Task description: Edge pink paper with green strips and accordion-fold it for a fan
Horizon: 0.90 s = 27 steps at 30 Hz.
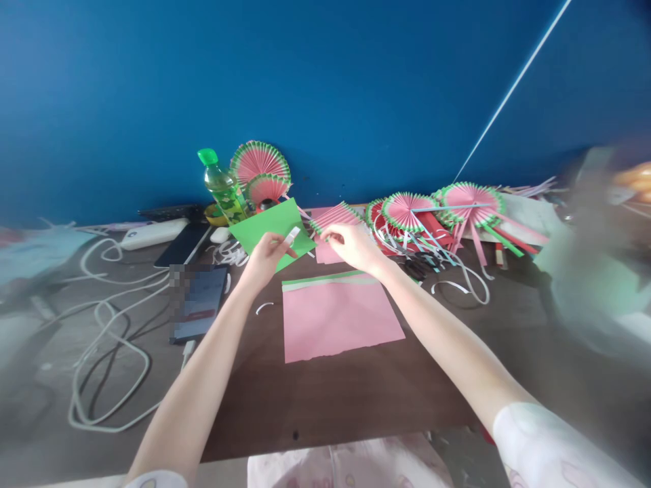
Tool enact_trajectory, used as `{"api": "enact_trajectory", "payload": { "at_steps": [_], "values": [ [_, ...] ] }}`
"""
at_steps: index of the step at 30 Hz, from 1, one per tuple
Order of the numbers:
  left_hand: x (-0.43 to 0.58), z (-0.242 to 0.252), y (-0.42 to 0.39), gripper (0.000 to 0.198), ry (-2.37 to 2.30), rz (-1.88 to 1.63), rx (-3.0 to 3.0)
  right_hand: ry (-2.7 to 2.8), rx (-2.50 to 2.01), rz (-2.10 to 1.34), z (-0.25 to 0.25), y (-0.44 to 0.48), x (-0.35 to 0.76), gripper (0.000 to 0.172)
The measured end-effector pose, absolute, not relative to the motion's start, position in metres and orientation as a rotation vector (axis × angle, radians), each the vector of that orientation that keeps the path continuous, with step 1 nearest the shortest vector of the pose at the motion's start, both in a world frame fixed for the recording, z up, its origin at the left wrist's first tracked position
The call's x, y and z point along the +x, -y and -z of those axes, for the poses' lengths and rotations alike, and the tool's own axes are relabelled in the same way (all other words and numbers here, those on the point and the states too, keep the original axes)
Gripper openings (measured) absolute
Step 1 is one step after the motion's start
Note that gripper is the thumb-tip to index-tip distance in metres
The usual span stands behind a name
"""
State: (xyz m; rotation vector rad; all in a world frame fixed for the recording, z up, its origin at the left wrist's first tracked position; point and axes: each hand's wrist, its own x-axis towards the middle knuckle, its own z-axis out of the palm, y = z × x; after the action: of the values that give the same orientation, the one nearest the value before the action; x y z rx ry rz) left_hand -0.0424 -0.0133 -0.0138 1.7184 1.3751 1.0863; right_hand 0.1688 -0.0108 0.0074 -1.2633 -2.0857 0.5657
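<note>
My left hand [268, 256] is closed, with a small white strip [291, 235] sticking out between its fingers. It lies over a green sheet of paper [269, 224]; whether it also grips the sheet I cannot tell. Fingers curled in a pinch, my right hand [353, 245] hovers beside a pleated pink paper [333, 218] with green edges. What that pinch holds, if anything, is hidden. Below both hands a pink sheet of paper [338, 315] lies flat, with a green and a pale band along its far edge.
Pleated watermelon-coloured fans [260, 166] stand by a green-capped bottle [221, 186]; more paper fans [409, 211] lie at the right. On the left are a phone [201, 301], a dark device [182, 244], a white power strip [154, 234] and a looped white cable [145, 369]. A blue wall [325, 88] closes the back.
</note>
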Motion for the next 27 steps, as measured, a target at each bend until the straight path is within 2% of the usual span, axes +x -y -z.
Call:
{"api": "enact_trajectory", "payload": {
  "at_steps": [6,10,12,21,27],
  "values": [
    [-0.011,0.003,0.008,0.030,-0.974,-1.118,1.573,1.847,-0.962,-0.673,-0.006,0.009,0.161,0.021],
    [-0.002,0.001,0.010,0.038,-0.757,-1.032,1.558,1.760,-1.012,-0.702,-0.007,0.009,0.162,0.014],
    [-0.002,0.001,0.012,0.039,-0.756,-1.035,1.547,1.745,-0.998,-0.689,-0.008,0.011,0.163,0.012],
    [0.000,0.003,0.016,0.038,-0.870,-1.091,1.511,1.905,-0.875,-0.483,-0.004,0.017,0.155,0.021],
    [0.002,0.004,0.019,0.040,-0.960,-1.071,1.505,1.891,-0.880,-0.551,-0.001,0.018,0.154,0.017]
  ]
}}
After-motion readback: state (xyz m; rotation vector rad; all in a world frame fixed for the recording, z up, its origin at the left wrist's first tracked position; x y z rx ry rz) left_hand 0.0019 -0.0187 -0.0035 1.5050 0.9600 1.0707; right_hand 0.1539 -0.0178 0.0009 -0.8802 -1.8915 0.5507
